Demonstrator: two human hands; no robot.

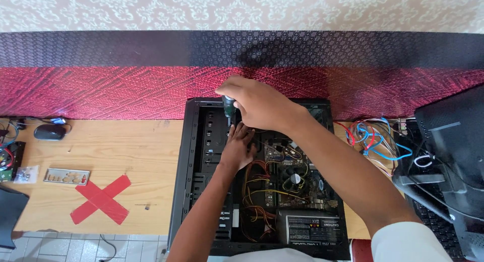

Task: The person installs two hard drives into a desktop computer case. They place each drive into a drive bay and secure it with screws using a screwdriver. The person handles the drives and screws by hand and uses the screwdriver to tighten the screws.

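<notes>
R hand (259, 107) w/ screwdriver (228, 107), wires (254, 184) crowd PC case (187, 156).

A dark-handled screwdriver (228, 107) stands upright, its handle wrapped by the fingers (241, 93) above, its tip down inside an open black computer case (187, 156) lying flat, beside fingertips (236, 132) below.

Right hand (259, 107) grips a screwdriver (228, 107) upright over the open computer case (189, 156) on the table (121, 161). Left hand (238, 147) rests inside the case just below the tip, beside the motherboard (292, 176).
</notes>
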